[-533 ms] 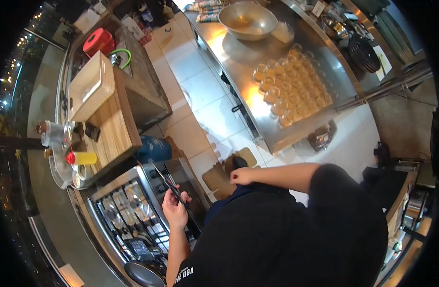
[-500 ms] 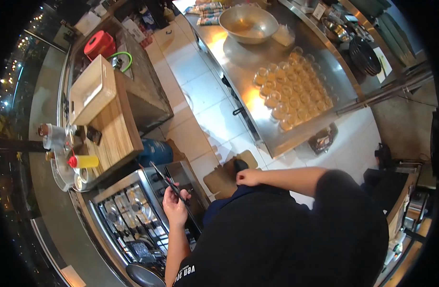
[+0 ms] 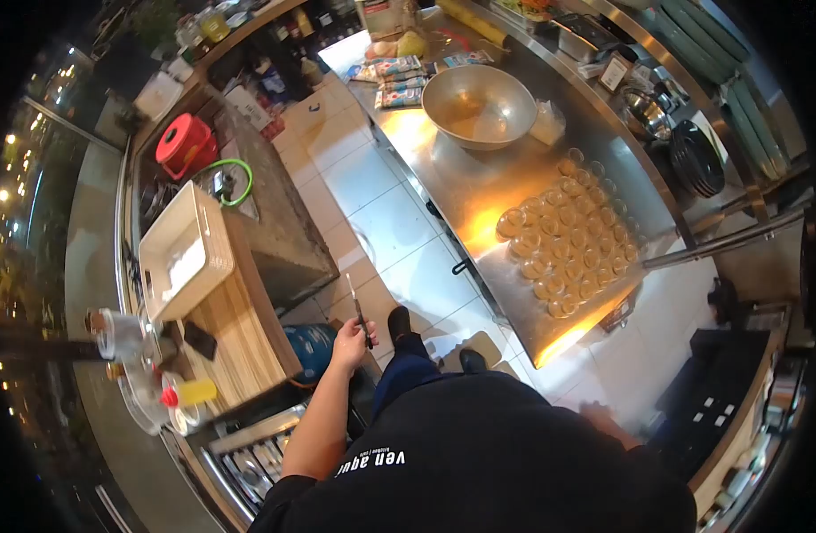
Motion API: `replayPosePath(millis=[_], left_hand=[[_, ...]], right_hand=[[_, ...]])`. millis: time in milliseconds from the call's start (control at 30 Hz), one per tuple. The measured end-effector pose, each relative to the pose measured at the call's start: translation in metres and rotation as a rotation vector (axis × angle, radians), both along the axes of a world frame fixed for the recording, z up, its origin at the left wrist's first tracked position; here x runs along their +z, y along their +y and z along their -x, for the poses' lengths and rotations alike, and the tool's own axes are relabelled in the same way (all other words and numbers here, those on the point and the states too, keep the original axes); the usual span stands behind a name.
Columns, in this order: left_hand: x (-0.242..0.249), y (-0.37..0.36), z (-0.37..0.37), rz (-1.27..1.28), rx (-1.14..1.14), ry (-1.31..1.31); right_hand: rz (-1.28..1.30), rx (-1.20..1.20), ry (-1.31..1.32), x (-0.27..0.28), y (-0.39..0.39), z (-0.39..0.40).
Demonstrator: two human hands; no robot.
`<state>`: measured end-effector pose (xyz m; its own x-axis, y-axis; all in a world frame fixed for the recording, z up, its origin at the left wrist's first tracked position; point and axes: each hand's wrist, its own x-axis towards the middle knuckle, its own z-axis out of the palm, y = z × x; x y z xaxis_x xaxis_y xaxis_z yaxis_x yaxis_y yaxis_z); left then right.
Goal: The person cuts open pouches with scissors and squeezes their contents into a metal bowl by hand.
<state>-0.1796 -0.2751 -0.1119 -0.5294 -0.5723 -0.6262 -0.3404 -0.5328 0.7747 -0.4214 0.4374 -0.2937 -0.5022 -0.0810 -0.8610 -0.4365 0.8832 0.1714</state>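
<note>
My left hand (image 3: 351, 345) is closed around a slim black-handled utensil (image 3: 360, 313) with a narrow, pale metal tip pointing away from me. Its exact kind is hard to make out. The hand is above the floor, beside the blue cylinder (image 3: 311, 352) and the wooden counter's corner. My right hand (image 3: 596, 412) is low at my right side, smeared by motion, so its fingers cannot be read. Several clear cups (image 3: 575, 238) with tan contents stand grouped on the steel table (image 3: 443, 191). Behind them sits a large metal bowl (image 3: 479, 105).
On the left, a wooden counter (image 3: 248, 333) bears a beige basket (image 3: 214, 258) and a yellow squeeze bottle (image 3: 196, 392). A gas stove (image 3: 248, 466) is below it. Several packets (image 3: 399, 82) lie at the table's far end. Tiled floor (image 3: 399, 226) runs between counter and table.
My left hand has moved from over the stove to the right, with the utensil now pointing more straight ahead. My right hand has swung back to my right side. The view has shifted.
</note>
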Motion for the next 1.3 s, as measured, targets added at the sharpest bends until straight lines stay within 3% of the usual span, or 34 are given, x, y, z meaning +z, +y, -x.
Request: replayPosePath(millis=[100,200,300,400,567,633,767,833,900,967,1033,1233,1300], left_hand=[[-0.017,-0.061,0.034,0.059,-0.125,0.026],[-0.022,-0.116,0.068,0.044,-0.198,-0.013],[-0.025,-0.158,0.113,0.132,-0.291,-0.104],[-0.009,-0.2,0.174,0.369,-0.52,-0.145],[0.019,-0.249,0.285,0.62,-0.663,-0.205],[0.021,-0.264,0.327,0.88,-0.752,-0.198],[0.029,-0.274,0.401,1.071,-0.825,-0.313],[0.039,-0.278,0.43,1.077,-0.887,-0.383],[0.031,-0.285,0.458,1.148,-0.962,-0.332],[0.031,-0.295,0.475,1.154,-0.961,-0.27],[0.042,-0.316,0.493,1.168,-1.097,-0.14],[0.07,-0.454,0.585,1.524,-0.66,0.036],[0.062,-0.517,0.612,1.485,-0.575,-0.104]], right_hand=[[0.13,-0.524,-0.15,0.047,-0.051,-0.04],[0.463,-1.041,-0.351,0.077,-0.118,-0.065],[0.627,-1.201,-0.396,0.092,-0.197,-0.07],[0.556,-1.394,-0.228,0.116,-0.276,-0.066],[0.795,-1.377,-0.079,0.219,-0.406,-0.015],[1.165,-1.06,0.075,0.25,-0.453,0.024],[1.402,-0.976,0.045,0.273,-0.535,0.098],[1.419,-0.984,0.018,0.274,-0.567,0.123],[1.43,-0.856,0.047,0.287,-0.598,0.146],[1.439,-0.893,0.006,0.293,-0.618,0.161],[1.344,-0.862,0.027,0.314,-0.635,0.174],[1.353,-0.813,0.224,0.336,-0.687,0.206],[1.303,-0.859,0.291,0.349,-0.721,0.22]])
